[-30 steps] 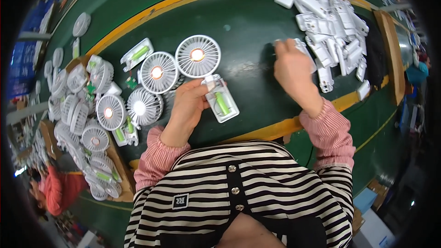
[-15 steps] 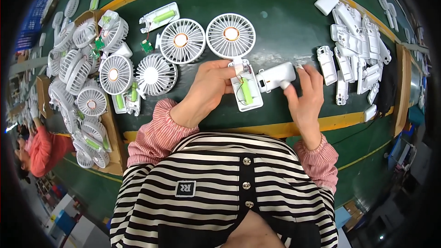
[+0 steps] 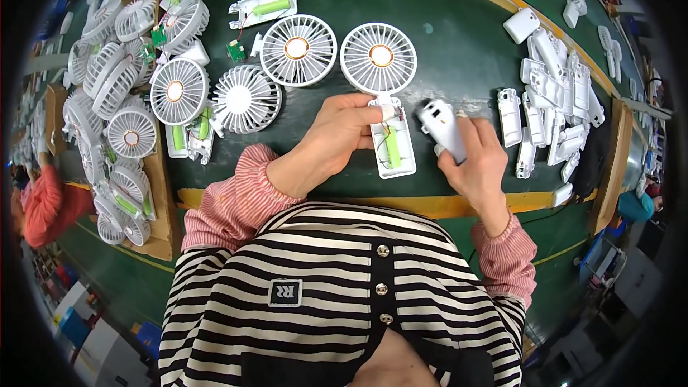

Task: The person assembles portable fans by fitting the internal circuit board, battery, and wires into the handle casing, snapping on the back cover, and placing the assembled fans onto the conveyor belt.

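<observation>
My left hand [image 3: 328,137] pinches the upper end of an open white fan handle [image 3: 406,161], just below its round caged fan head [image 3: 378,59]. Inside the handle lies a green battery cell [image 3: 392,147] with thin wires above it. To the right, my right hand [image 3: 479,160] grips a white handle cover [image 3: 446,129] between thumb and fingers, outer side up and its notched end pointing up and left. A gap separates the cover from the open handle. Pale caps cover some fingertips of both hands.
At the left, a cardboard box [image 3: 159,222] overflows with fan units. Beside it lie another fan [image 3: 298,49], one turned over [image 3: 247,99], and an open handle with a battery [image 3: 271,7]. White covers [image 3: 555,75] are heaped at the right, near a cardboard edge [image 3: 614,165]. A co-worker's red sleeve [image 3: 46,204] shows far left.
My right hand has drawn the cover away from the open handle and turned it from nearly level to steeply slanted. My left hand keeps its hold on the fan handle. The whole view has shifted slightly.
</observation>
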The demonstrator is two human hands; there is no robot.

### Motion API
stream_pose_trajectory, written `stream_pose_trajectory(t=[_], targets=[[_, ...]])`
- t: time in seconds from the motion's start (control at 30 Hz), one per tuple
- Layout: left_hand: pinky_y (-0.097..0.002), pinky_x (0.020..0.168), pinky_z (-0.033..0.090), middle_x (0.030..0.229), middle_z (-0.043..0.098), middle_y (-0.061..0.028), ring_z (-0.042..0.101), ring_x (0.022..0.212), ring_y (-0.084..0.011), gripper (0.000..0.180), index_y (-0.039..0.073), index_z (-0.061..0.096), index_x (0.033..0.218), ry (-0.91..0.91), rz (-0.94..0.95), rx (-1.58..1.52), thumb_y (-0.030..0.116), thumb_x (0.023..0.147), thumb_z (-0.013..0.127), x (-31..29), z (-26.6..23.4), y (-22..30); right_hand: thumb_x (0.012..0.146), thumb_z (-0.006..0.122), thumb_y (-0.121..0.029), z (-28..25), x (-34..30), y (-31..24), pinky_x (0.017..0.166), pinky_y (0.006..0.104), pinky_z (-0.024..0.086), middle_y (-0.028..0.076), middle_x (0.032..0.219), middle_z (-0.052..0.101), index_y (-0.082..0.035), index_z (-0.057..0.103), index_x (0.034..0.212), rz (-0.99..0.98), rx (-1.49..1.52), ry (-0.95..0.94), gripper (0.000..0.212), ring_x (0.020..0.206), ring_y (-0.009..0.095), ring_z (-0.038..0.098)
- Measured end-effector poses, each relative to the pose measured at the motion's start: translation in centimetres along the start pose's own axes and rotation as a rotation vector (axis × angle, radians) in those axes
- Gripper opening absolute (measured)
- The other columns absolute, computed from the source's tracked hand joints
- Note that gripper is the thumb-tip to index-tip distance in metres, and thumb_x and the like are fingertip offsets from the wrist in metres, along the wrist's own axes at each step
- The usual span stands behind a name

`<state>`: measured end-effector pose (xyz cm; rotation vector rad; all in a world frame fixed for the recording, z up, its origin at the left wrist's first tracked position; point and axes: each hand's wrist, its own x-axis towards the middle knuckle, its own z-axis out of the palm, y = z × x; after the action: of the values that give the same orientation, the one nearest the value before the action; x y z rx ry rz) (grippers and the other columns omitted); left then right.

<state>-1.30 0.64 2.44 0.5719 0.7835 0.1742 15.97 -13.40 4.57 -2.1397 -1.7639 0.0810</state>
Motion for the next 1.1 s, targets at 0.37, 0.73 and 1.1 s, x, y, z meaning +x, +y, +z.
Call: stream_pose_trajectory(t=[0.37,0.73,1.1], targets=[[-0.0347,0.079,0.046,0.098,0.058,-0.0085,0.057,0.089,-0.0187,0.038,0.002,0.052,0.104,-0.018,-0.002,-0.151,0.035,0.087,0.041,-0.2,0.6,0.6,0.058,0.065,-0.013,-1.7,2.4,-7.4,0.045,0.0345,0.045,0.013,0.072,0.050,0.005,0.052,0.097,0.032,0.227,-0.051,0.045,0.053,0.027,0.054],[-0.0321,0.076,0.044,0.101,0.057,-0.0057,0.056,0.088,-0.0166,0.045,0.005,0.051,0.109,-0.057,0.000,-0.175,0.044,0.088,0.040,0.0,0.1,0.2,0.060,0.066,-0.013,0.2,3.3,-7.4,0.046,0.0354,0.046,0.013,0.072,0.052,0.004,0.054,0.093,0.052,0.155,-0.075,0.039,0.053,0.028,0.056],[-0.0305,0.074,0.044,0.099,0.058,-0.0071,0.057,0.086,-0.0164,0.042,0.004,0.053,0.105,-0.062,0.005,-0.185,0.040,0.088,0.041,0.3,0.0,0.1,0.059,0.067,-0.016,1.0,3.2,-7.3,0.040,0.0331,0.043,0.010,0.069,0.049,0.005,0.053,0.088,-0.027,0.089,-0.039,0.039,0.052,0.024,0.055]])
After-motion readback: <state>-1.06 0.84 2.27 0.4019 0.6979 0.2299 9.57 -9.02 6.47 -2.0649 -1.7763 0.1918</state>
